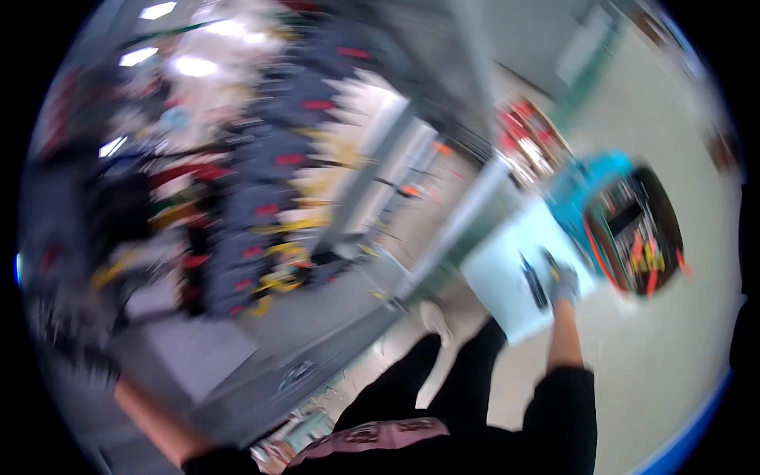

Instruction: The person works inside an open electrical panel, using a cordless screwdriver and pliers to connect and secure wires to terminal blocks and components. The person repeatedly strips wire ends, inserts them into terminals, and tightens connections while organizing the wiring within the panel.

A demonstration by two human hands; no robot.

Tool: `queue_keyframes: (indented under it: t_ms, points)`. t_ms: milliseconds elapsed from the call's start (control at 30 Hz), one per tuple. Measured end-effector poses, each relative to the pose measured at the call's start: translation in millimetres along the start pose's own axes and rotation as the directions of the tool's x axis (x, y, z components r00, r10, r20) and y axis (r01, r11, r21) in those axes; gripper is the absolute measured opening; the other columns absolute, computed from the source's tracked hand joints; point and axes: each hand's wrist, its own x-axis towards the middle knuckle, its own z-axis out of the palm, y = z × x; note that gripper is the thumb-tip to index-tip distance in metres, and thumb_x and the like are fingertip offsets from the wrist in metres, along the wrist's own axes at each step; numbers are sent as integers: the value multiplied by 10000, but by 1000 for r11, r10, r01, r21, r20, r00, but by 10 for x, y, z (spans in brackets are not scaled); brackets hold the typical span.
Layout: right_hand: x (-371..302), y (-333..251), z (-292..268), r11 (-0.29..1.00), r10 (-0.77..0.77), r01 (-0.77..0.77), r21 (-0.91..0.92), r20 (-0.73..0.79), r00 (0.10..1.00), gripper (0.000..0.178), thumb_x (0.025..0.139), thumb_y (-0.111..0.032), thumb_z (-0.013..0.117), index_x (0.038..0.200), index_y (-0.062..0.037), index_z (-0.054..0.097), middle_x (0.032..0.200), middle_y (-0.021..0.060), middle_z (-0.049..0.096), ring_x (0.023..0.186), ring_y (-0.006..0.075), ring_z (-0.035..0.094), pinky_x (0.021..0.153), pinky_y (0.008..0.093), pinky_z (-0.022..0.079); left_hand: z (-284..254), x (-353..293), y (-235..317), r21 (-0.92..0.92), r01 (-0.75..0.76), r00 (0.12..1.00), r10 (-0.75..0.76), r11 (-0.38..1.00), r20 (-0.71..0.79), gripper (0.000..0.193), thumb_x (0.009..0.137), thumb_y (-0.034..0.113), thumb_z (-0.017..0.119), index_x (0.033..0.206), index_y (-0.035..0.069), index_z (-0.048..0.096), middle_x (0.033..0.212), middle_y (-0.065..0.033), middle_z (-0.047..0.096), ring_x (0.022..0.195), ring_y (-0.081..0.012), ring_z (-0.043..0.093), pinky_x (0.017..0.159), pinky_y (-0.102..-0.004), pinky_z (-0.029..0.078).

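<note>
On the right, my right hand [565, 286], in a grey glove, is over a pale blue sheet [499, 273]. Its fingers appear closed on a small dark hand tool [552, 263] with a yellow part; blur hides its exact kind. Beside it on the sheet lies a slim black tool [535, 286]. At the far left, my left hand [89, 360] looks dark and smeared by motion near the grey work surface's edge, so its fingers cannot be made out. A pale sheet [194, 352] lies near that hand.
A turquoise tool bag [590, 186] filled with tools stands right of the blue sheet. Left, a rack of grey bins [261, 150] with red labels stands behind the grey work surface [317, 336]. Red boxes [526, 138] sit beyond a metal post [459, 218]. My legs and shoes show below.
</note>
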Motion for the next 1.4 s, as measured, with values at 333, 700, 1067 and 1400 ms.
queue_keyframes:
  t_ms: [333,700,1067,1400]
  points:
    - [-1022,-621,-936,761,-177,143,633,-10,984,428,776,44,533,1186,-49,457,882,48,519,763,144,526,652,289,472,-9,-70,438,177,-278,957,258,944,129,317,742,42,639,1045,129,675,1056,-83,647,996,-274,594,899,-373,462]
    - [-2696,-4260,-4104,424,-781,753,503,-218,585,331,934,-208,550,1180,11,522,838,76,589,740,148,536,684,298,449,-216,311,479,50,-135,990,133,990,35,212,772,164,652,978,147,699,979,-66,651,929,-276,569,843,-412,436]
    - [-4170,-6362,-5119,121,-961,645,755,-75,267,305,941,-284,578,1144,-66,511,812,16,608,579,67,521,491,237,437,-245,591,435,-386,26,999,-42,922,-32,135,793,47,605,907,31,676,815,-115,607,814,-257,578,757,-348,457]
    - [-3971,-6641,-4605,172,-894,942,289,-357,272,399,927,-252,558,1198,33,491,1028,247,618,957,382,611,818,405,485,-144,431,433,-222,11,991,-40,975,-127,128,790,162,644,875,80,695,840,-122,626,836,-308,572,788,-423,432]
